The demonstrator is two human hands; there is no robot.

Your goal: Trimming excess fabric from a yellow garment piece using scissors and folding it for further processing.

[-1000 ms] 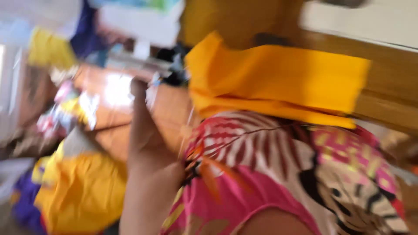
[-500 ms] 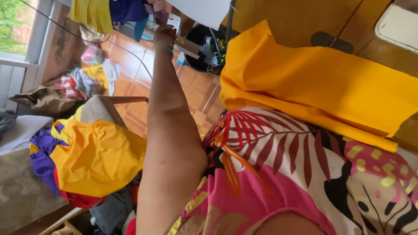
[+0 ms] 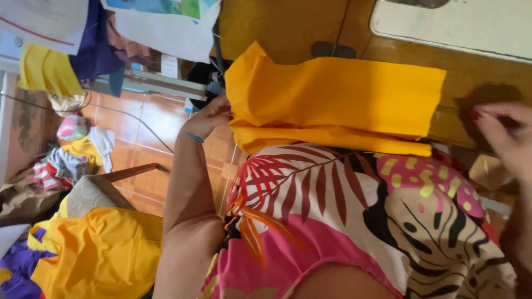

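A folded orange-yellow fabric (image 3: pixel 332 102) lies across my lap and against the edge of a wooden table (image 3: pixel 288 27). My left hand (image 3: pixel 208 117) is at the fabric's left edge, fingers curled onto the fold. There is a thin blue band on that wrist. My right hand (image 3: pixel 504 135) is at the right edge of the view, over the table's edge and just off the fabric's right end. Its fingers are bunched together and blurred, and I cannot see anything in them. I wear a pink, leaf-patterned dress (image 3: pixel 354 221).
A white sewing-machine base (image 3: pixel 454 22) sits on the table at top right. A pile of yellow and purple cloth (image 3: pixel 94 254) lies at lower left beside a chair. More clothes (image 3: pixel 66 160) lie on the tiled floor. Yellow and blue cloths (image 3: pixel 61 66) and papers hang at top left.
My left arm was stretched out towards the hanging cloths and has come back to the fabric's left edge. My right hand has come into view at the right.
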